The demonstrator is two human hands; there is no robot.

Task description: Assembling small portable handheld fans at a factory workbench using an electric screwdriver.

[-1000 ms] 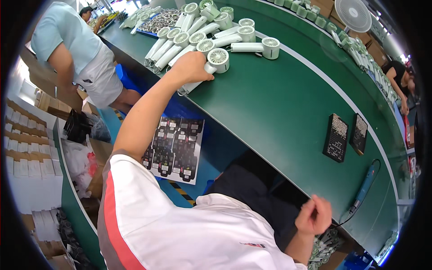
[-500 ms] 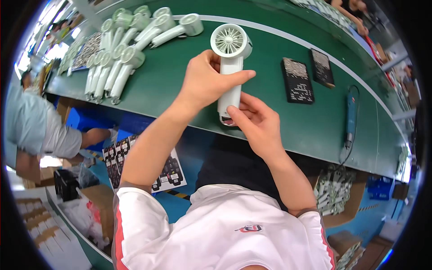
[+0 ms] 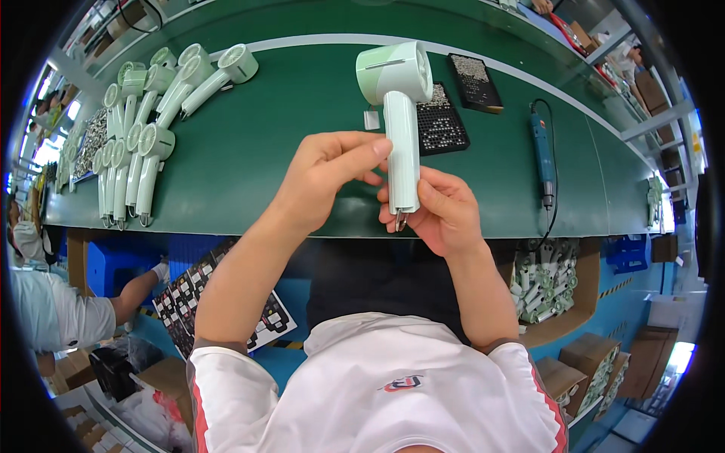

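Observation:
A pale green handheld fan [image 3: 402, 143] is held up over the green worktable [image 3: 302, 98], its round head at the top and turned partly sideways. The thumb of my left hand [image 3: 325, 170] presses the handle's left side about midway, with the fingers curled beside and behind it. Lower down, my right hand [image 3: 445, 208] pinches the handle's end between thumb and fingers. A small metal loop [image 3: 400, 220] hangs from that end. The fan's grille faces away from view.
Several similar fans [image 3: 155, 143] lie grouped at the left. Two black trays of small metal parts [image 3: 442, 132] lie behind the fan, near a small pale square piece [image 3: 371, 119]. A blue electric screwdriver [image 3: 542, 151] with a cord rests at right. Below stands a box of fan parts [image 3: 581, 302].
The fan has been turned, so its grille no longer faces me and the smooth side of the handle shows. My left hand has slid lower on the handle. The whole view has shifted.

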